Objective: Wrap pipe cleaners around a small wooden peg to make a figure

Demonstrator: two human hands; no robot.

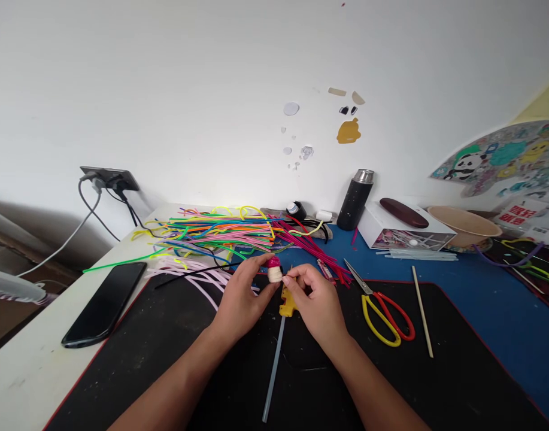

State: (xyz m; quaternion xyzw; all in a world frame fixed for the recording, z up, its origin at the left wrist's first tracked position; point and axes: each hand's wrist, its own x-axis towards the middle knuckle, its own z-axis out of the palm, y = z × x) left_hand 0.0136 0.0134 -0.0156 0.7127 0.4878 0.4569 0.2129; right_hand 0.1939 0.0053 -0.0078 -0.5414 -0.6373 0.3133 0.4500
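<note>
Between the fingers and thumb of my left hand (245,296) is a small coiled piece (275,274), cream below and magenta on top. A thin black stem sticks out leftward behind that hand. My right hand (317,296) is closed in a pinch at the lower right side of the coiled piece; what its fingertips hold is too small to make out. Just below and between the hands lies a yellow glue gun (287,303), partly hidden, with a long translucent glue stick (274,371) reaching toward me over the black mat (238,389).
Colourful pipe cleaners (220,230) are piled behind the hands. A phone (104,305) lies at left. Scissors (382,311) and a wooden stick (422,311) rest at right. Farther back stand a black bottle (355,200), a white box (377,224) and a bowl (465,224).
</note>
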